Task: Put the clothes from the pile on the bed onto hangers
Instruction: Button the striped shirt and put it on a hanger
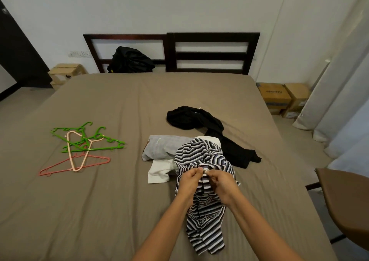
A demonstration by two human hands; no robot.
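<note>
A black-and-white striped shirt hangs lifted above the bed, bunched at its top. My left hand and my right hand both pinch the shirt's upper edge, close together. Behind it on the bed lie a grey garment, a white garment and a black garment trailing to the right. Several plastic hangers lie in a heap at the left: green hangers, a pale pink hanger and a red hanger.
A dark wooden headboard stands at the far end with a black bag against it. A small wooden stool is at the far left. Cardboard boxes and curtains are on the right. A brown chair stands near right.
</note>
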